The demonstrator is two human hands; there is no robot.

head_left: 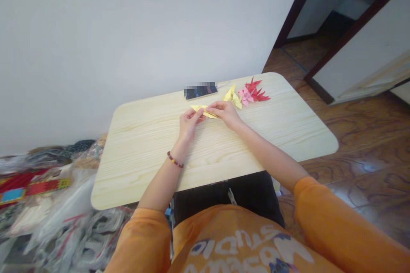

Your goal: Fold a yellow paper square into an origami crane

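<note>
Between my two hands is a folded yellow piece of origami paper (pixel 199 107), held just over the table (pixel 144 145). My left hand (pixel 190 122) pinches its left part between thumb and fingers. On the right part, my right hand (pixel 225 112) closes with thumb and fingertips, which hide some of the folds. Just beyond my right hand lies a yellow folded paper flower (pixel 233 96). Beside it are a pink paper flower (pixel 246 96) and red paper flowers (pixel 256 91), grouped close together.
A phone (pixel 201 91) with its screen lit sits at the table's back edge by the white wall (pixel 144 30). Plastic-bagged goods (pixel 73 204) are heaped on the left. To the right are wooden flooring (pixel 358 136) and a doorway.
</note>
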